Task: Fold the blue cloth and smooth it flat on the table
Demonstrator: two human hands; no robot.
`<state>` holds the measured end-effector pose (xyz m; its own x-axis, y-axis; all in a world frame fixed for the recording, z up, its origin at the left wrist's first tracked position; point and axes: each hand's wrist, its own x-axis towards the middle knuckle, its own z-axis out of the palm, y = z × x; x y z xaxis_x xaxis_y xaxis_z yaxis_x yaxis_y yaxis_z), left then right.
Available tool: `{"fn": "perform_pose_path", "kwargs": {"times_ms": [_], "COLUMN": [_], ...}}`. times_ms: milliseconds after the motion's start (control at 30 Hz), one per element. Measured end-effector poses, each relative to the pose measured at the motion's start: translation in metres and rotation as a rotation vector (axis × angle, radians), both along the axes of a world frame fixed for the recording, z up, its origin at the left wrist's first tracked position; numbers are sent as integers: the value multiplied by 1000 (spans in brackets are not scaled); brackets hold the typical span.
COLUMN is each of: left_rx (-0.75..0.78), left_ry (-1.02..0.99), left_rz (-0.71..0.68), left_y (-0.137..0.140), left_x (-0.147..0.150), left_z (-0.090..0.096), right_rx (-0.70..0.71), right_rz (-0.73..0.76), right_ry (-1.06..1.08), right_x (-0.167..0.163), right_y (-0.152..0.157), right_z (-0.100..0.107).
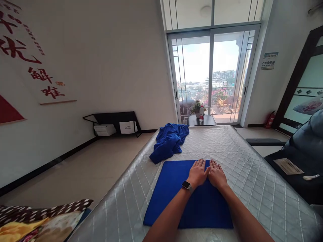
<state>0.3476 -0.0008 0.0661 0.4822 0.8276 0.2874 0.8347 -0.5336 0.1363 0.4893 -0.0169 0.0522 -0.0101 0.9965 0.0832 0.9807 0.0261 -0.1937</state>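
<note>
A blue cloth [166,191], probably a towel, lies flat as a smooth rectangle on a quilted silver-grey mattress [254,181]. Near the cloth's far edge rests my left hand [198,173], palm down with the fingers stretched forward; a watch [186,185] is on that wrist. Beside it, my right hand [217,173] also lies flat on the cloth, fingers extended, the two thumbs meeting. Both hands hold nothing. Beyond the cloth, to the left, a second blue cloth [170,141] sits in a crumpled heap on the mattress.
Past the mattress's far end stands a small dark table with a bottle [201,113] and a potted plant [196,107]. A black rack [116,118] is against the left wall. Patterned fabrics [50,222] lie at lower left. A black chair [302,151] stands at right.
</note>
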Motion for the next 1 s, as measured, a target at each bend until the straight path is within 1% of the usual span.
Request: {"fn": "perform_pose_path", "kwargs": {"times_ms": [67, 100, 167, 300, 467, 600, 667, 767, 900, 1000], "left_rx": [-1, -9, -31, -83, -138, -106, -83, -71, -66, -76], "left_ry": [-11, -17, -31, -31, 9, 38, 45, 44, 40, 41], "left_rz": [-49, -52, -27, 50, 170, 294, 344, 368, 362, 395], "left_y": [-2, -2, -2, -3, -2, 1, 3, 5, 5, 5], "left_x": [23, 28, 26, -6, -66, -120, -141, -157, -160, -163], "left_z": [-5, -7, -10, -11, -5, -7, -11, -15, -16, -14], "right_rx": [3, 3, 2, 1, -6, -22, -22, -18, -16, -20], "right_rz": [26, 32, 28, -3, -12, -18, -17, -15, -16, -21], "right_ry": [-21, -28, -35, -24, 18, 41, 35, 15, -13, -30], "right_x": [3, 4, 4, 1, -2, -2, -2, -3, -3, -4], "right_y": [1, 1, 2, 3, 1, 0, -1, 0, 0, 0], "right_z": [-4, -5, -6, -4, 1, 3, 3, 3, 4, 4]}}
